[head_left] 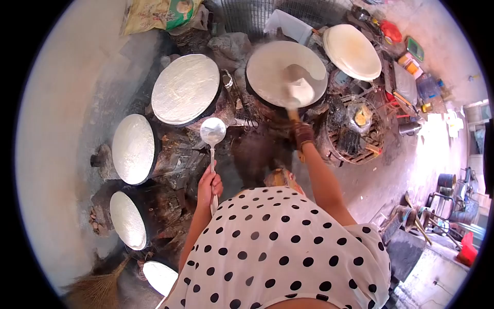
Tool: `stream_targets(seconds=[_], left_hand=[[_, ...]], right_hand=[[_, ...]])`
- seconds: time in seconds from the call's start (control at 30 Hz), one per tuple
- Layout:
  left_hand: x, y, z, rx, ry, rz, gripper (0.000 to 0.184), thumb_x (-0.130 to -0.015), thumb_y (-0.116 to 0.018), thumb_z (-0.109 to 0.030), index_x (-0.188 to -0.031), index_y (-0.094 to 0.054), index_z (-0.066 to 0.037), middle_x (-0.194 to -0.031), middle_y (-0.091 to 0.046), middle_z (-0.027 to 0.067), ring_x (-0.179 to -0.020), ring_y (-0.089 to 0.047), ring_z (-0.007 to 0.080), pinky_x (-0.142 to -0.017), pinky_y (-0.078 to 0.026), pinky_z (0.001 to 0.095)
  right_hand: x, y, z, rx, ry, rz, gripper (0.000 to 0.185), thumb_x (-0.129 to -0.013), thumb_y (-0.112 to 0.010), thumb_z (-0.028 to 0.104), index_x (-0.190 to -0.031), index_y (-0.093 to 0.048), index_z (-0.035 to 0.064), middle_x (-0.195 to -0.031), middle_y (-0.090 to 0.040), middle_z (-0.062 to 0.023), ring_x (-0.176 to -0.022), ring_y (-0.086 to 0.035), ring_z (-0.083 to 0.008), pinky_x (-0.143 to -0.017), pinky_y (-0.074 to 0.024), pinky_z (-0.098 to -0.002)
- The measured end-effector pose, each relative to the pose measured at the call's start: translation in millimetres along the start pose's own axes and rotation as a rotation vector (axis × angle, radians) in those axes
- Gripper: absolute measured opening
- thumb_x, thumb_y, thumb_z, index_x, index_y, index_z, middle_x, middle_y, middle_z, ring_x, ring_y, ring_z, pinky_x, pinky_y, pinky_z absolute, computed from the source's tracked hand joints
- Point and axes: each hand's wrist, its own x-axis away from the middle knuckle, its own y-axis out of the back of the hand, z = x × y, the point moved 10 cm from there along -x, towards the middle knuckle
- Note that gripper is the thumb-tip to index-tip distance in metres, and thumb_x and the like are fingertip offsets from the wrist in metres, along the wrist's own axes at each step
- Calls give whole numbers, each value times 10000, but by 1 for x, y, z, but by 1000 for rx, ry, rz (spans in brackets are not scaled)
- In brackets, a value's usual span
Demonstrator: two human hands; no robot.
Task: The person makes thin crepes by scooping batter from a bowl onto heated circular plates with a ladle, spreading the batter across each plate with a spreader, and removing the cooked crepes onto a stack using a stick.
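Observation:
My left hand point(209, 184) is closed round the long handle of a metal ladle point(213, 132), whose round bowl points away from me beside the griddles. My right hand point(302, 135), in a dark brown covering, grips a wooden-handled spreader point(293, 113). The spreader's head is smeared by motion over the round griddle point(267, 77) ahead of me. A pale layer covers that griddle, with a whiter patch point(302, 92) near the spreader. To its left is another griddle with a white flatbread point(186, 88) on it.
More white-topped griddles point(134, 149) curve down the left side. A stack of round flatbreads point(352, 51) stands at back right, above a round metal grate point(356, 131). A straw broom point(98, 286) lies at lower left. A printed sack point(160, 15) sits at the back.

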Motion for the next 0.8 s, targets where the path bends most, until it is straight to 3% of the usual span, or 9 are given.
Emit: stream_targets(seconds=[0.1, 0.2, 0.23, 0.27, 0.33, 0.5, 0.53, 0.63, 0.8], left_hand=[[-5, -23, 2, -13, 17, 14, 416, -975, -362, -150, -1389, -334, -113, -609, -365, -33, -388, -350, 67, -348, -345, 258], [-8, -40, 0, -11, 8, 1, 417, -980, -358, -153, -1394, -327, -117, -610, -365, -32, -389, -354, 66, -347, -342, 257], [-11, -47, -1, -3, -4, 0, 416, -983, -355, -154, -1397, -325, -119, -611, -364, -32, -389, -354, 64, -347, -339, 254], [-14, -52, 1, -8, -3, 6, 416, -983, -355, -154, -1397, -325, -119, -611, -364, -32, -389, -354, 64, -347, -339, 254], [-21, -60, 4, 18, 3, 2, 422, -985, -352, -155, -1404, -316, -123, -614, -359, -32, -391, -354, 60, -345, -334, 246], [-35, -82, 15, 14, 19, -7, 422, -985, -352, -156, -1405, -319, -127, -614, -352, -31, -388, -343, 60, -341, -332, 241], [-37, -85, 17, 26, 23, -16, 421, -984, -353, -156, -1404, -323, -128, -611, -350, -30, -385, -340, 60, -339, -331, 241], [-36, -97, 16, 24, 4, -19, 412, -985, -352, -156, -1395, -336, -123, -607, -350, -32, -383, -335, 60, -340, -327, 239], [-34, -102, 17, -5, -8, -22, 396, -985, -348, -156, -1378, -356, -109, -602, -352, -35, -383, -338, 57, -343, -324, 234]], right_hand=[[-1, -12, 17, 70, 322, -39, 360, -881, -562, 418, -847, -693, 84, -661, -636, -75, -625, -610, -184, -558, -447, -355], [6, 19, -8, 755, 460, 298, 265, -931, -466, 283, -981, -654, 103, -890, -672, -112, -767, -658, -260, -646, -515, -370], [-1, 36, -17, 753, 454, 294, 265, -931, -466, 283, -981, -654, 103, -890, -672, -112, -767, -658, -260, -646, -515, -370], [-19, 64, -54, 103, 7, 275, 259, -936, -439, 260, -960, -652, 115, -869, -666, -102, -779, -656, -255, -654, -516, -364], [-33, 81, -82, -554, -430, 225, 263, -941, -411, 237, -939, -650, 127, -847, -659, -91, -791, -653, -251, -662, -516, -358], [-59, 49, -30, 775, 352, 113, 282, -931, -425, 288, -974, -625, 95, -818, -647, -69, -753, -644, -204, -669, -514, -341], [-47, 50, -24, 773, 352, 116, 282, -931, -425, 288, -974, -625, 95, -818, -647, -69, -753, -644, -204, -669, -514, -341], [-22, 38, -53, -99, 63, 448, 322, -942, -458, 246, -879, -670, 11, -668, -624, -29, -595, -577, -107, -509, -454, -330], [-106, 81, -146, 232, -103, 262, 426, -944, -395, 403, -901, -657, 70, -930, -677, -141, -910, -646, -313, -737, -507, -421]])
